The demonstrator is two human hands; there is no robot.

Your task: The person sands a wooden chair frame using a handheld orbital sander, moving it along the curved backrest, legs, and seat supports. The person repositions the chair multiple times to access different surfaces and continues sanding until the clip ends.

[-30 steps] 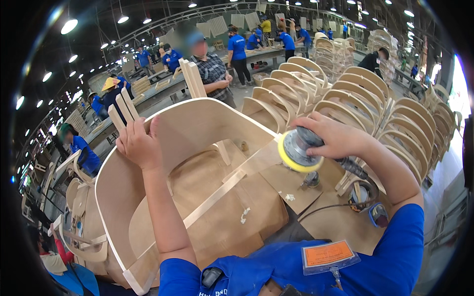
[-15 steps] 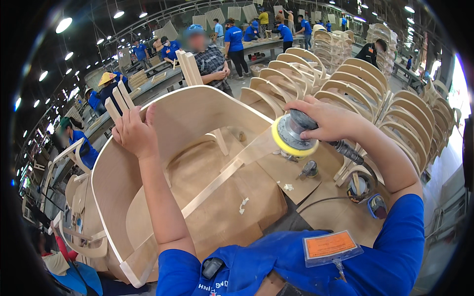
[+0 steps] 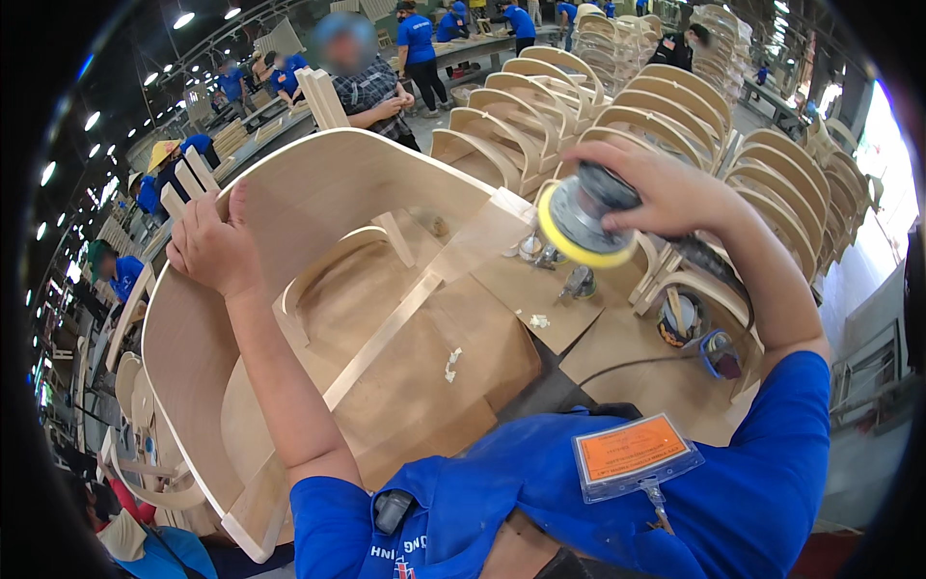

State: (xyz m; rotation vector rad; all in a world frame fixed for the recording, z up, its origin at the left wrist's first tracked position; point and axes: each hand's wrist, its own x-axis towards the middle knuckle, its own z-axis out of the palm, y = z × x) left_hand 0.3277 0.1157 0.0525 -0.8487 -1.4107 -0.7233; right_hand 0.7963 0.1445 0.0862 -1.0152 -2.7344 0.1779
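Observation:
A large curved bentwood chair frame (image 3: 183, 347) of pale wood spans the left and middle of the view, with a straight wooden bar (image 3: 386, 333) running across it. My left hand (image 3: 214, 246) is closed over the frame's left rim, its thumb raised on the inner side. In my right hand (image 3: 661, 188) I grip a round orbital sander (image 3: 586, 217) with a yellow-edged pad, its hose trailing back along my forearm. The sander is held tilted, just right of the frame's far right end (image 3: 511, 203), with a small gap between them.
Brown cardboard (image 3: 473, 357) lies beneath the frame, with white scraps (image 3: 451, 365) on it. Another small power tool (image 3: 579, 282) and a round container (image 3: 683, 317) sit to the right. Rows of curved chair parts (image 3: 675, 116) stand beyond. A person in a checked shirt (image 3: 371, 96) stands across from me.
The sander has shifted right, away from the frame's end, and its pad has tilted. My left hand keeps its hold on the rim. The whole view has shifted slightly.

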